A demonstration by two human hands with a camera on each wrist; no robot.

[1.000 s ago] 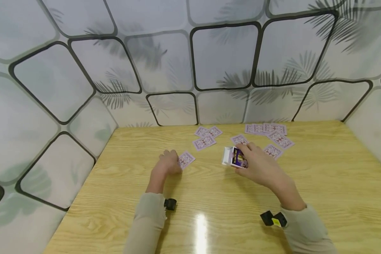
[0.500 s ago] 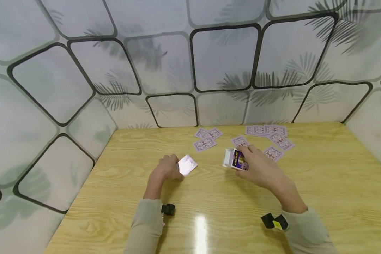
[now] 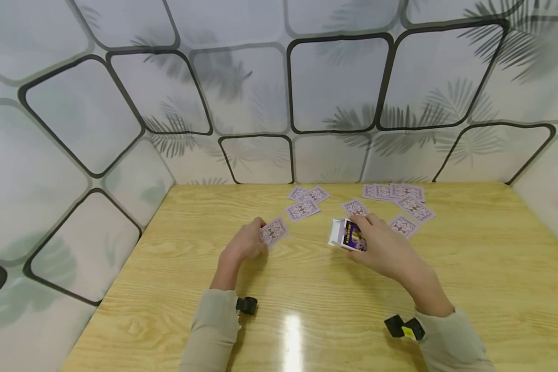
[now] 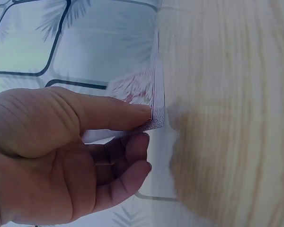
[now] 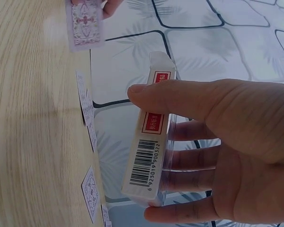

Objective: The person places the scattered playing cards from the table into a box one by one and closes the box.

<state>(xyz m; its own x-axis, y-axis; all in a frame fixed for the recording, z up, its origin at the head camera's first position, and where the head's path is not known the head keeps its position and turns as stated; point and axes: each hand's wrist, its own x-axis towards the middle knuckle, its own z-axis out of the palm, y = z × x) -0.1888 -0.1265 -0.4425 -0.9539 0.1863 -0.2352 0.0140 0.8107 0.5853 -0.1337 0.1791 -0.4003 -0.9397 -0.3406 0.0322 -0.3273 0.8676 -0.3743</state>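
Between thumb and fingers, the left hand (image 3: 247,242) pinches purple-patterned playing cards (image 3: 274,232), held just above the table; the left wrist view shows the thumb on the cards (image 4: 135,90), with more than one card edge visible. The right hand (image 3: 388,250) grips a small card box (image 3: 355,236) with a purple and yellow face, its white flap open toward the left. In the right wrist view the thumb lies across the box's barcode side (image 5: 144,163) and the fingers are behind it. The two hands are apart.
Face-down cards lie near the table's back edge: a group of three (image 3: 303,209) at the middle, one card (image 3: 355,207) beside the box, and several (image 3: 415,207) behind the right hand. A patterned wall covering (image 3: 337,85) stands behind the wooden table (image 3: 167,289).
The card in my left hand has lifted and tilted, flashing bright half a second ago, with its patterned back visible again now. The right hand keeps its hold on the box. The head view has shifted slightly.
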